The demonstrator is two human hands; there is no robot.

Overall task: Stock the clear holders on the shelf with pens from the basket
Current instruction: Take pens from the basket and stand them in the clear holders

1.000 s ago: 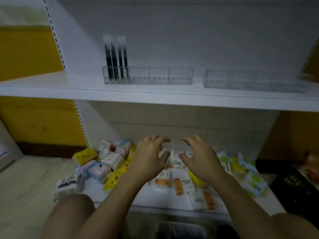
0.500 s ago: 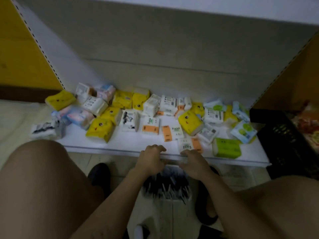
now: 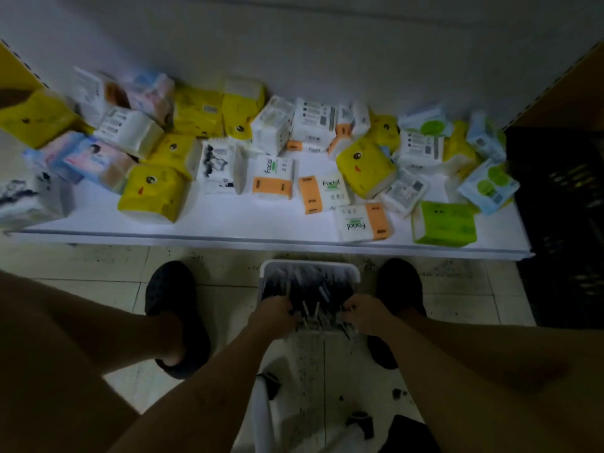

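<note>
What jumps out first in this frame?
The jumble of bright tissue packs strewn across the low white shelf fills the upper half. Below it, on the tiled floor between two dark shoes, sits a white basket of dark pens, with the left hand and right hand dug in among them; grip unclear.

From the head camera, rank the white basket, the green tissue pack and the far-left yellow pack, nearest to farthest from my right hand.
1. white basket: the right hand reaches into it.
2. green tissue pack: front right of the shelf.
3. yellow pack: shelf's far left.
</note>
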